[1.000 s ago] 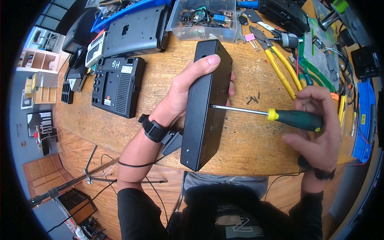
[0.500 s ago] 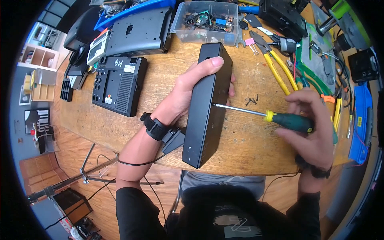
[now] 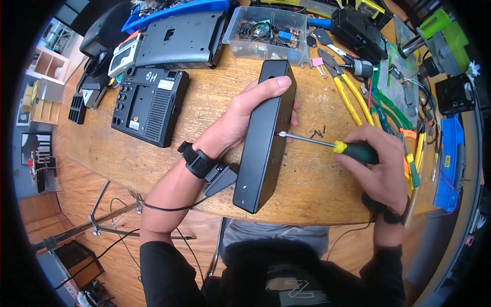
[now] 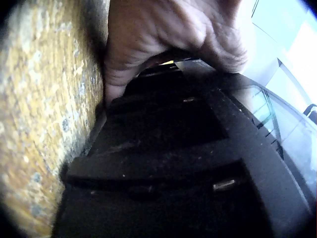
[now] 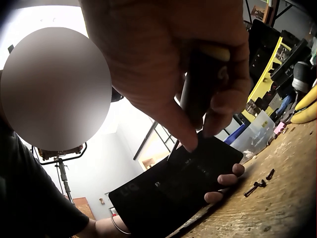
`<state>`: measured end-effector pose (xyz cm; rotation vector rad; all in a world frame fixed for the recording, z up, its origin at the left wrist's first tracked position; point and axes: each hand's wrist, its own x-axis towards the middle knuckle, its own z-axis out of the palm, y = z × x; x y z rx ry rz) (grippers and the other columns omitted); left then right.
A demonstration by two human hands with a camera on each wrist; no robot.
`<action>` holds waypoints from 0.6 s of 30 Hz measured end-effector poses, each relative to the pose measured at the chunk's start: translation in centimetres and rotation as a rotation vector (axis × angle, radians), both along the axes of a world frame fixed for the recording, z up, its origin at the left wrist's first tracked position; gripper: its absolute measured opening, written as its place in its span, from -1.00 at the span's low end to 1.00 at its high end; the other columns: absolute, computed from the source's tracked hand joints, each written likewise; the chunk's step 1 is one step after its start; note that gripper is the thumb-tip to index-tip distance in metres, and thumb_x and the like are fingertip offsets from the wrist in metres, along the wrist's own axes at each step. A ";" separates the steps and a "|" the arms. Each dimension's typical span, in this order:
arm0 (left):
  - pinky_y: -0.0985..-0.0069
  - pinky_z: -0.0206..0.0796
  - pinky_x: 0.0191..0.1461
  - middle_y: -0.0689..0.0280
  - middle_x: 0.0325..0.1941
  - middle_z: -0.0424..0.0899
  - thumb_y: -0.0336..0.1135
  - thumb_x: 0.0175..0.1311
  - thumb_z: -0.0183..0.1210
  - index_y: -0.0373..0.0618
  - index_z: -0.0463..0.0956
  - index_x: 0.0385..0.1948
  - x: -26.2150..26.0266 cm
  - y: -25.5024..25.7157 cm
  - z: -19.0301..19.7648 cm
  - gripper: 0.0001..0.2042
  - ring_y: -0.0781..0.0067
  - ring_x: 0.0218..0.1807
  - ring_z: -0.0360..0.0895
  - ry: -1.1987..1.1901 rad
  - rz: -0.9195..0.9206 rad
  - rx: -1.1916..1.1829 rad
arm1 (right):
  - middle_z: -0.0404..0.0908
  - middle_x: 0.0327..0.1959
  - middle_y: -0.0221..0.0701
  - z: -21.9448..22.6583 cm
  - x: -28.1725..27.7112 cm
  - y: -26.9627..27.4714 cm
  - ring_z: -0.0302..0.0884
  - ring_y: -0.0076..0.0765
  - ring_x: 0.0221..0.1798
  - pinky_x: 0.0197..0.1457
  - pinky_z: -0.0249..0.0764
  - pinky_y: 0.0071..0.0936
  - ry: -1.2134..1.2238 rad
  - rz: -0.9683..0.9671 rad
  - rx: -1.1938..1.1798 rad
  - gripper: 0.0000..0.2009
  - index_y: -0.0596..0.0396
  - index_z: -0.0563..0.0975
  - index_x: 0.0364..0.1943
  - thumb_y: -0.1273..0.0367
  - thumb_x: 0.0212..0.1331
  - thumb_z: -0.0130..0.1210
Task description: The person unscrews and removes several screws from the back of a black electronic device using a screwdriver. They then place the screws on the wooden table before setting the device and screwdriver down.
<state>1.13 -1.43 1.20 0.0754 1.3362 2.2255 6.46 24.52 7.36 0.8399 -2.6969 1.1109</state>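
Note:
My left hand [image 3: 240, 115] grips a black flat-sided box [image 3: 255, 158] that stands on its edge on the wooden table. Its thumb lies over the upper end, and the fingertips show around the far side. In the left wrist view the hand [image 4: 173, 29] spans the box's slotted back [image 4: 163, 124]. My right hand [image 3: 381, 166] holds a screwdriver [image 3: 353, 149] by its green and yellow handle. The bright tip points at a small hole in the box's side, right at its surface. From the right wrist, fingers and thumb wrap the dark handle [image 5: 198, 94].
Several loose dark screws [image 3: 318, 133] lie beyond the shaft. Yellow-handled cutters [image 3: 353, 100], a clear parts bin [image 3: 266, 38] and a blue tray [image 3: 446, 163] stand around the back and right. A black device marked HQ [image 3: 151, 107] lies to the left.
The right hand has moved left along the screwdriver and closed its fingers round the handle, which it held loosely before. The tip now sits slightly out from the hole. The left hand keeps its hold.

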 end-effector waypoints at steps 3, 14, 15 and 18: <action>0.34 0.65 -0.25 0.05 -0.24 0.67 0.19 0.40 0.14 -0.34 0.49 -0.04 0.0 -0.1 -0.3 -0.41 0.26 -0.30 0.70 -0.002 -0.035 -0.003 | 0.56 -0.49 -0.33 -0.1 0.1 -0.1 0.49 -0.35 -0.47 -0.33 0.39 -0.41 -0.123 -0.102 -0.022 -0.78 0.16 0.58 -0.26 0.49 0.09 0.42; 0.42 0.61 -0.24 0.24 -0.26 0.60 0.11 0.42 0.17 -0.22 0.46 -0.05 0.0 -0.1 -0.1 -0.52 0.41 -0.24 0.67 0.018 0.006 0.050 | 0.58 -0.50 -0.37 -1.0 -0.9 -6.0 0.50 -0.52 -0.47 -0.37 0.35 -0.49 -0.355 0.011 -0.206 -0.84 0.13 0.58 -0.21 0.38 0.28 0.34; 0.47 0.56 -0.24 0.26 -0.26 0.60 0.11 0.42 0.18 -0.21 0.48 -0.07 -0.2 -0.2 -0.4 -0.53 0.44 -0.26 0.65 0.036 0.011 0.022 | 0.60 -0.50 -0.36 -1.0 -1.0 -6.4 0.55 -0.50 -0.48 -0.38 0.38 -0.49 -0.313 0.034 -0.213 -0.84 0.13 0.60 -0.21 0.39 0.27 0.34; 0.61 0.42 -0.22 0.30 -0.29 0.63 0.12 0.40 0.20 -0.17 0.55 -0.13 -0.5 -0.4 -1.2 -0.55 0.52 -0.31 0.58 0.074 0.024 -0.016 | 0.65 -0.51 -0.34 -1.1 -1.2 -7.2 0.69 -0.40 -0.49 -0.41 0.45 -0.46 -0.206 0.060 -0.122 -0.84 0.13 0.60 -0.22 0.41 0.23 0.36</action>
